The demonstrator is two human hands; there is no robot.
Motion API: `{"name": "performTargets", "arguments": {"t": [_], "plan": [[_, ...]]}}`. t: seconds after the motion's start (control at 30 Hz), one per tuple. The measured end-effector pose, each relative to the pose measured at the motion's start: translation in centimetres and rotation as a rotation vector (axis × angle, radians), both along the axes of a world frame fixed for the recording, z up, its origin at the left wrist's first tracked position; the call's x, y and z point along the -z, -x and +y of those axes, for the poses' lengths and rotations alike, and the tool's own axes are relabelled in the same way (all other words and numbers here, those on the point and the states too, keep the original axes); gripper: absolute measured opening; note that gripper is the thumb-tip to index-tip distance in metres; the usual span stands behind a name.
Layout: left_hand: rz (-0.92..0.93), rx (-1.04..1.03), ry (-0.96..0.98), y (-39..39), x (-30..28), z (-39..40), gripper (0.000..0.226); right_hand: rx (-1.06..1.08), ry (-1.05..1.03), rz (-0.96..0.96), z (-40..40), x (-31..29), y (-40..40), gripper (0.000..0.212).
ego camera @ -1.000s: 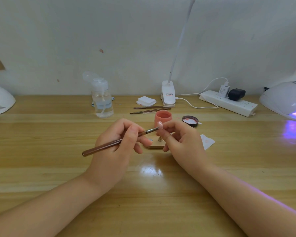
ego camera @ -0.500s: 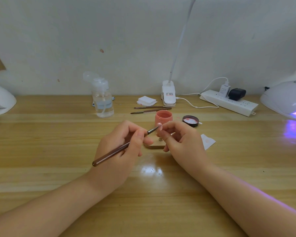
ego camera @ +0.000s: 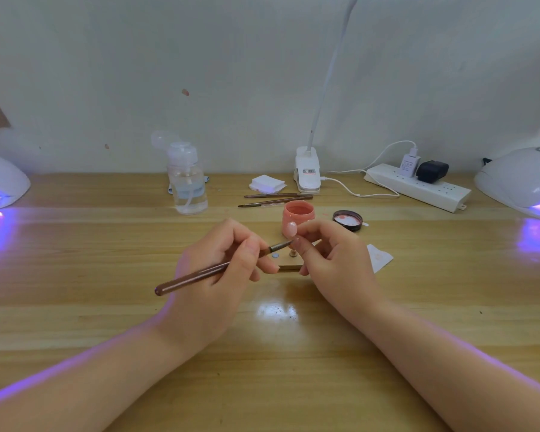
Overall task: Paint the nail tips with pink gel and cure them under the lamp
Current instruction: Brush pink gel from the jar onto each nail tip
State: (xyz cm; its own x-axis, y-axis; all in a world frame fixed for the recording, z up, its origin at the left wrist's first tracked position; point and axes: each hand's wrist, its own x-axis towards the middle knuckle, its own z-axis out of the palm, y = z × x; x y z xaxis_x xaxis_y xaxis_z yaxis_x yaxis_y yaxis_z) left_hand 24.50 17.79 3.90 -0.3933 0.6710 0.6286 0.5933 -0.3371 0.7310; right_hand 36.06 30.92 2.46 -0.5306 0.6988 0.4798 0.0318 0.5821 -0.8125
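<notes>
My left hand [ego camera: 222,269] grips a brown brush [ego camera: 206,273] like a pen, its bristle end pointing right, just below a pale pink nail tip [ego camera: 291,229]. My right hand [ego camera: 334,260] pinches that nail tip, holding it upright in front of the open pink gel jar [ego camera: 298,213]. A small wooden stand [ego camera: 289,263] with a brass peg sits between my hands, partly hidden. A white curing lamp [ego camera: 524,179] glows purple at the far right, and a second lamp [ego camera: 0,182] glows at the far left.
The jar's dark lid [ego camera: 347,220] lies right of the jar. Two spare brushes [ego camera: 275,199], white pads [ego camera: 267,183], a clear pump bottle [ego camera: 187,182], a clip lamp base [ego camera: 307,169] and a power strip [ego camera: 418,187] line the back. A paper scrap [ego camera: 379,258] lies by my right hand.
The brush tip has dropped from the nail tip's face to just below it. The left lamp now glows purple and casts light on the table.
</notes>
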Motion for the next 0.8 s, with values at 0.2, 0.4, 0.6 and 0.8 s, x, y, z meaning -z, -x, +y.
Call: {"name": "performTargets", "arguments": {"t": [0.2, 0.4, 0.6, 0.8], "plan": [[-0.148, -0.034, -0.042, 0.14, -0.39, 0.36, 0.020, -0.035, 0.013, 0.016, -0.15, -0.09, -0.04, 0.007], [-0.219, 0.073, -0.031, 0.09, -0.29, 0.33, 0.022, -0.048, 0.018, 0.007, -0.11, -0.10, -0.04, 0.008], [-0.230, -0.009, -0.054, 0.47, -0.30, 0.50, 0.023, -0.051, 0.033, 0.011, -0.13, -0.16, -0.03, 0.008], [-0.239, 0.071, -0.027, 0.42, -0.12, 0.48, 0.021, -0.044, 0.047, 0.011, 0.06, 0.02, 0.02, 0.007]]}}
